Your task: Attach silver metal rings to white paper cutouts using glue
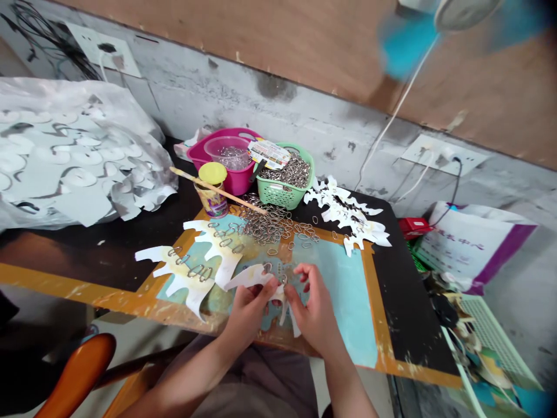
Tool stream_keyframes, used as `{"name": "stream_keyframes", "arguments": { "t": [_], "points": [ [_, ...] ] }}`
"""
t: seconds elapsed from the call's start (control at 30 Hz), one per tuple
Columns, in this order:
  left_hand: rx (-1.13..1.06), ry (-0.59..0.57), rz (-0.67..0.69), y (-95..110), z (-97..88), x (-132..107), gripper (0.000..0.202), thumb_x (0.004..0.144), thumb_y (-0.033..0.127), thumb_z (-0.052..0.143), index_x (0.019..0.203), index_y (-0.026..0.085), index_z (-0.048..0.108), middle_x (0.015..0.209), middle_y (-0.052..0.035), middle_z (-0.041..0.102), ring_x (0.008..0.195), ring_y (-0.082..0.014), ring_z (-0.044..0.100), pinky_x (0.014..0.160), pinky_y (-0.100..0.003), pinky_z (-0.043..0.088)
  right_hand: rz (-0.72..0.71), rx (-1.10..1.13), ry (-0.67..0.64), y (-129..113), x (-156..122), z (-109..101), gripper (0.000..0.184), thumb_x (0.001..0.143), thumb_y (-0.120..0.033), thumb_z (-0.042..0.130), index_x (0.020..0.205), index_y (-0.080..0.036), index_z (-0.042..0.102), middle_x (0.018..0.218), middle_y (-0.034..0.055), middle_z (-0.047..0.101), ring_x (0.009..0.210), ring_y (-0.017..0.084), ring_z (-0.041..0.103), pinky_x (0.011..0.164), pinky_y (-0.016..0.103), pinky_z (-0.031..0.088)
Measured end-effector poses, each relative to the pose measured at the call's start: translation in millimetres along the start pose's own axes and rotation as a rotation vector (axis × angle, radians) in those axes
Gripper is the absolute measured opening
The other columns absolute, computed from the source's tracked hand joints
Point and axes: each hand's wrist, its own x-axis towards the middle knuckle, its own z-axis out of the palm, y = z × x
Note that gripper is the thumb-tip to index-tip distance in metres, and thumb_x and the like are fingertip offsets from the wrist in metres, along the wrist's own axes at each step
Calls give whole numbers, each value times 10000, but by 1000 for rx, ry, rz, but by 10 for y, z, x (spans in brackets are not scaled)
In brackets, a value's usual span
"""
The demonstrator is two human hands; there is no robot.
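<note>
My left hand (251,301) pinches a white cut-out piece (250,275) with jagged arms, above the light-blue mat. Metal oval rings (284,278) sit along the piece, between my two hands. My right hand (314,302) is at the piece's other end, thumb against it and index finger raised; its lower fingers are partly hidden. To the left lie two more white cut-out pieces, one nearer (178,273) and one farther (221,249), each with a row of oval rings. Beyond my hands spreads a heap of loose oval rings (272,226).
A pink basket (238,181) and a green basket (281,194) with rings stand at the wall. A brush (235,198) lies across a yellow-lidded tub (214,200). Ringed white pieces (348,212) are piled right. A plastic bag (82,157) of cut-outs fills the left.
</note>
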Motion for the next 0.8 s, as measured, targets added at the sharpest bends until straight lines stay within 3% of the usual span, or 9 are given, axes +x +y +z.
{"name": "stream_keyframes", "arguments": {
  "t": [0.07,0.13,0.27,0.47,0.67,0.8],
  "points": [
    [73,-42,-34,29,-16,-4,415,712,524,823,748,137,677,608,-4,643,479,-91,537,445,-181,437,-76,12,-128,-17,40,-73,98,983,-220,490,1053,-209,557,1062,77,617,1027,224,559,876,342,451],
    [158,-49,-49,74,-21,-11,470,672,564,826,692,129,651,540,-3,615,440,-91,512,416,-185,404,-97,9,-199,-25,64,-119,110,982,-193,473,915,-213,558,947,54,617,976,222,566,851,338,451],
    [274,-59,-24,230,18,-13,514,551,561,875,690,150,599,536,25,591,460,-103,531,426,-189,412,-76,22,-168,-27,40,-131,120,974,-195,483,857,-216,501,872,33,572,883,208,558,772,319,449],
    [276,-386,-11,396,26,53,472,745,579,764,661,158,569,535,32,534,457,-100,543,436,-196,452,-21,121,-149,-65,1,-171,136,1001,-251,458,873,-212,483,885,27,527,779,170,525,692,278,440],
    [258,-338,5,322,1,18,480,780,594,744,687,166,545,483,47,522,395,-68,478,390,-164,393,60,371,-181,-47,-2,-183,272,1003,-398,486,837,-198,564,900,39,562,828,185,539,723,287,443],
    [210,-286,-15,252,15,-48,544,686,655,784,712,191,502,511,63,535,405,-89,511,383,-180,402,52,320,-91,-27,-22,-122,363,1025,-423,467,748,-202,543,763,10,522,718,163,489,638,273,386]
  ]
}}
